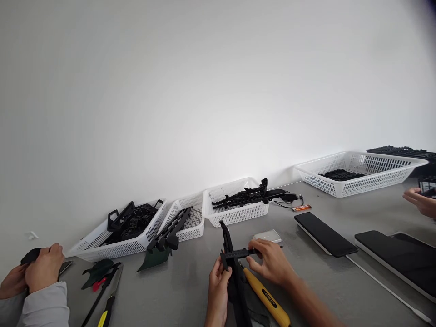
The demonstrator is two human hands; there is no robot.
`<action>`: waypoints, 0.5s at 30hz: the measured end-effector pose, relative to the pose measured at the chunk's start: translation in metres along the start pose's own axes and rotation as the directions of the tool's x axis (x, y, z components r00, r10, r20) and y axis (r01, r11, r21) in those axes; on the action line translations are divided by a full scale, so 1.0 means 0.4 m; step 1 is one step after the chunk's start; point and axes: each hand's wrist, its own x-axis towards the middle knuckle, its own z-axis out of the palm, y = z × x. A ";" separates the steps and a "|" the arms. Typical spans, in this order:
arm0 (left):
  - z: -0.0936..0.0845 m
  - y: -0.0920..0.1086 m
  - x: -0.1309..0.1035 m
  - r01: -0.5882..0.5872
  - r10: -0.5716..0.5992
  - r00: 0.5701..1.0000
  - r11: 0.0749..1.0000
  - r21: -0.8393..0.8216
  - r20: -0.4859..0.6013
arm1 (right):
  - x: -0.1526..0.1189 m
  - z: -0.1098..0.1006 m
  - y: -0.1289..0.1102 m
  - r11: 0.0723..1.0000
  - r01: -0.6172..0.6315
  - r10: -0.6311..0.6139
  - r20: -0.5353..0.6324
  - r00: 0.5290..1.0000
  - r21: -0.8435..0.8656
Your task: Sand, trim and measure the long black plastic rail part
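Observation:
A long black plastic part [238, 290] stands tilted in the lower middle, with my left hand [218, 288] closed round its left side. Across its upper section lies a black caliper [240, 254], its jaws at the part. My right hand [270, 263] pinches the caliper's right end between thumb and fingers. Below my right hand is a yellow-handled tool [267, 297], lying on the grey table [170, 290]. Just behind my right hand rests a small whitish box [268, 235].
White baskets [236, 219] with black parts line the wall; another basket [361, 188] stands back right. Black-screened devices [325, 234] and a white cable [381, 284] lie right. A knife [112, 297] lies left. Other people's hands [44, 268] show at both edges.

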 end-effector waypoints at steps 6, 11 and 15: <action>0.001 -0.004 0.013 -0.081 0.081 0.997 0.996 0.041 -0.005 | 0.001 0.000 -0.016 0.998 -0.065 0.063 0.123 0.990 0.017; 0.001 -0.015 0.009 -0.073 0.077 0.995 0.995 0.071 -0.059 | 0.008 0.014 -0.005 0.999 -0.036 0.037 0.062 0.997 -0.026; 0.017 -0.029 0.000 -0.085 0.094 0.985 0.994 0.071 -0.141 | 0.010 0.033 0.013 0.994 -0.026 0.019 -0.066 0.998 -0.109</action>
